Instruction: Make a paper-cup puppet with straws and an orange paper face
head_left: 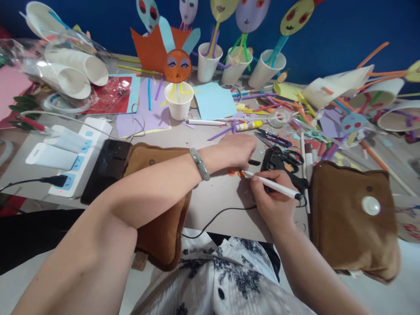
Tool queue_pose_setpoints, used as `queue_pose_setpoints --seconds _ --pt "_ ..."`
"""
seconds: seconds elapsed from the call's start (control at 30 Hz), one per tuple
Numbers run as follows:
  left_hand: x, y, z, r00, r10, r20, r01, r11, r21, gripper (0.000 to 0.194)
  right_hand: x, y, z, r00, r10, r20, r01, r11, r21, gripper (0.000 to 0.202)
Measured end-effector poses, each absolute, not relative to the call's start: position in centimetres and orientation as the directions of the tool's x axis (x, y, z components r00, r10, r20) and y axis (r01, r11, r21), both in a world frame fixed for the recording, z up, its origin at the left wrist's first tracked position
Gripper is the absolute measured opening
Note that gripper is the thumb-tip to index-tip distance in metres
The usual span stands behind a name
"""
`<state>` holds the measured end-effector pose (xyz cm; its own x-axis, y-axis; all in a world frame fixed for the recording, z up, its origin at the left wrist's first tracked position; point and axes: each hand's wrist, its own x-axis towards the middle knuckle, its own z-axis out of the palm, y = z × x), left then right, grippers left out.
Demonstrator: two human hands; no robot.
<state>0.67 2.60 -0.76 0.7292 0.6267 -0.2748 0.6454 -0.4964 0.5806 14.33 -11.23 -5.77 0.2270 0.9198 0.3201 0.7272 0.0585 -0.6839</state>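
My right hand [275, 197] is closed round a white marker [278, 187] with a black end, its tip pointing left at a small orange paper piece [241, 173]. Another small orange piece with dark marks [231, 173] lies just left of it on the grey table [219, 192]. My left hand [238, 151], below a green bangle on the wrist, reaches in from the left with fingers curled down by the orange pieces. Its fingertips are mostly hidden, so what they hold cannot be made out. A black cap [254, 162] lies between the hands.
Scissors [274, 138] and a black glue gun [278, 166] lie beyond my right hand. Brown cushions [354, 227] flank both arms. A power strip [78, 162] and phone [106, 168] are left. Paper-cup figures [179, 103], pipe cleaners and scraps fill the back; a black cable crosses the front.
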Motion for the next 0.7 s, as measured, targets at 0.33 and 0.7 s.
queue_pose_setpoints --seconds 0.33,0.7 --pt "0.6 2.5 -0.4 0.732 0.621 -0.282 0.65 -0.51 0.564 0.012 14.5 -11.4 -5.7 0.213 0.928 0.305 0.736 0.052 -0.675 0.018" --pt "0.9 2.7 -1.4 0.743 0.621 -0.249 0.632 -0.528 0.567 0.013 14.3 -11.3 -5.5 0.24 0.914 0.328 0.735 0.049 -0.676 0.016"
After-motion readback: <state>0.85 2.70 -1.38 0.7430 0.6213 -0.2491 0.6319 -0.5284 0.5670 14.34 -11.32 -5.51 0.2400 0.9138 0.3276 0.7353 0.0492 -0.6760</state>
